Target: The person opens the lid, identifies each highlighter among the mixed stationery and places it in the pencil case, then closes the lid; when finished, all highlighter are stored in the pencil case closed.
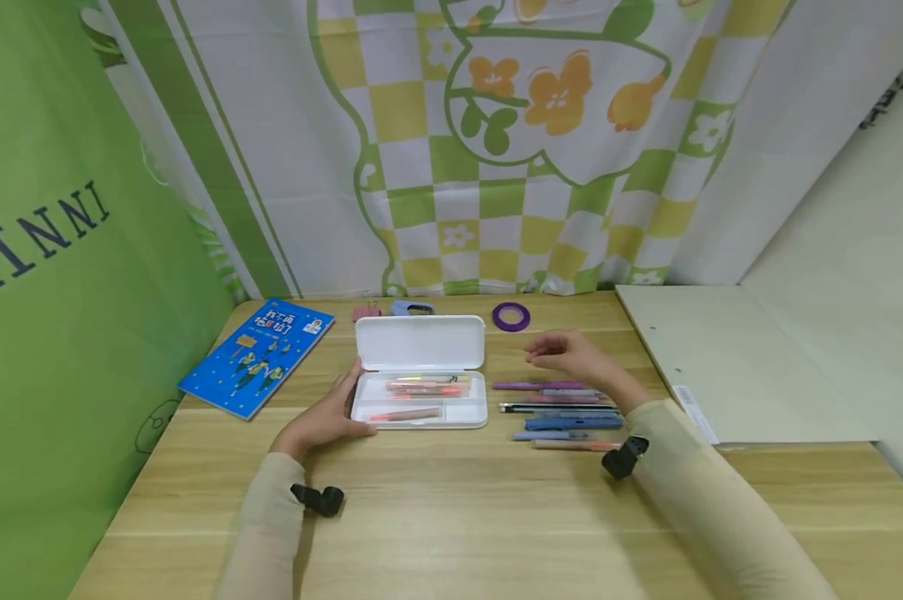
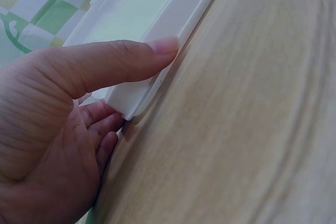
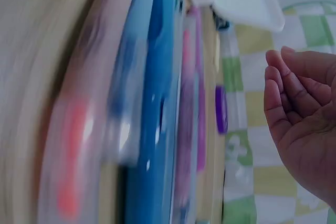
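Observation:
A white pencil case (image 1: pixel 420 343) lies with its lid raised on the wooden table; several highlighters and pens (image 1: pixel 426 385) are in its compartments. My left hand (image 1: pixel 326 422) holds the case at its left end. The left wrist view shows the thumb on the front edge and the other fingers round the corner. To the right of the case, several pens (image 1: pixel 574 423) lie side by side, purple, black, blue and beige. My right hand (image 1: pixel 577 360) hovers above their far end, fingers loosely bent, nothing visible between them. In the right wrist view the same hand (image 3: pixel 304 98) looks empty.
A blue book (image 1: pixel 260 358) lies at the far left. Behind the case are a pink clip (image 1: pixel 366 312), a blue-grey object (image 1: pixel 411 307) and a purple tape roll (image 1: pixel 511 317). A large pale board (image 1: pixel 751 367) covers the right back, before a checked curtain (image 1: pixel 496 200).

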`<control>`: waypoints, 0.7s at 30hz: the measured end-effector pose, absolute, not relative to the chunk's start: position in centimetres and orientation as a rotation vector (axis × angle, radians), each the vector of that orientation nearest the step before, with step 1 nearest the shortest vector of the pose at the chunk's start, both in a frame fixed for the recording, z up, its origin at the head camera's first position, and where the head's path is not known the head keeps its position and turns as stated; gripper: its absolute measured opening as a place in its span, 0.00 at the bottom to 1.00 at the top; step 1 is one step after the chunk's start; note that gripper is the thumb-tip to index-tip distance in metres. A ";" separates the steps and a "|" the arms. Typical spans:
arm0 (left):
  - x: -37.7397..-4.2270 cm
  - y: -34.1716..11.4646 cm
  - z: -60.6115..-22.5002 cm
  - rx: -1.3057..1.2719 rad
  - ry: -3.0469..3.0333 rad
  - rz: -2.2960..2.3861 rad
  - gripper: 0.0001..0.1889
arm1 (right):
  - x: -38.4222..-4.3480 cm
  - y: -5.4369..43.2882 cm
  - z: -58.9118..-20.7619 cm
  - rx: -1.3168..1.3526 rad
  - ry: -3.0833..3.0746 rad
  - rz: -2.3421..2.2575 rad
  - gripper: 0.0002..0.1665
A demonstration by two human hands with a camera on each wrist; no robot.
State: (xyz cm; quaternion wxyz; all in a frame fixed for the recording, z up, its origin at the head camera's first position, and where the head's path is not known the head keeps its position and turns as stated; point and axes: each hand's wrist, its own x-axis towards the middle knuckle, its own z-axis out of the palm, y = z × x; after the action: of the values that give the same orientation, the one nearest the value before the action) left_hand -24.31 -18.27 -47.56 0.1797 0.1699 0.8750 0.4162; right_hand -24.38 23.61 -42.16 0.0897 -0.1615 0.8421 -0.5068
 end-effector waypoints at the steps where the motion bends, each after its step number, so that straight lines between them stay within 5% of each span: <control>1: -24.3 -18.3 -47.5 0.480 2.474 1.175 0.63 | -24.4 24.2 -42.3 -0.484 2.517 -1.486 0.16; 21: -24.3 -18.3 -47.6 0.533 2.466 1.239 0.64 | -22.1 30.4 -44.4 -0.463 2.701 -1.128 0.12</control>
State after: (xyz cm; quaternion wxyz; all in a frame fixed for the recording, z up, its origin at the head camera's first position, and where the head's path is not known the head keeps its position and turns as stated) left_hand -24.34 -18.35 -47.64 0.1647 0.1870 0.8654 0.4347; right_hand -22.09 30.38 -44.40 0.0888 -0.1558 0.9078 -0.3791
